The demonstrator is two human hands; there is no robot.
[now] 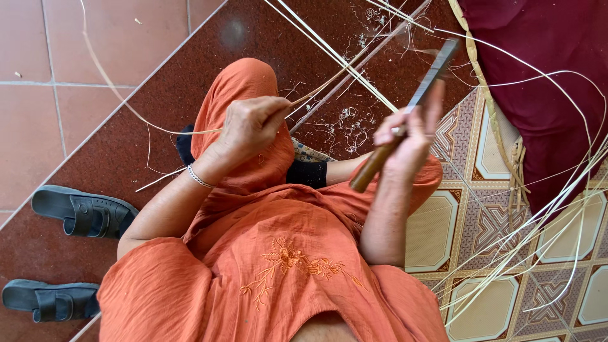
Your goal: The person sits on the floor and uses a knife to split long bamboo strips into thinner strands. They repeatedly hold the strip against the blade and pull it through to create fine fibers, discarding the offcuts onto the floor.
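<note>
Cane strip (pixel 316 92) sits pinched in our left hand (pixel 250 123) above raised knee, fingers pressed together on it, long end trailing over floor. Our right hand (pixel 408 130) grips knife (pixel 405 111) by wooden handle, fingers wrapped tight, blade angled up just beside strip. Judgement: we keep strip taut, blade shallow, edge away from thumb. Shavings (pixel 345 123) litter dark step. Loose strips (pixel 538 215) lie on patterned tiles; grey sandals (pixel 82 212) left. No packages, labels or signs visible.
</note>
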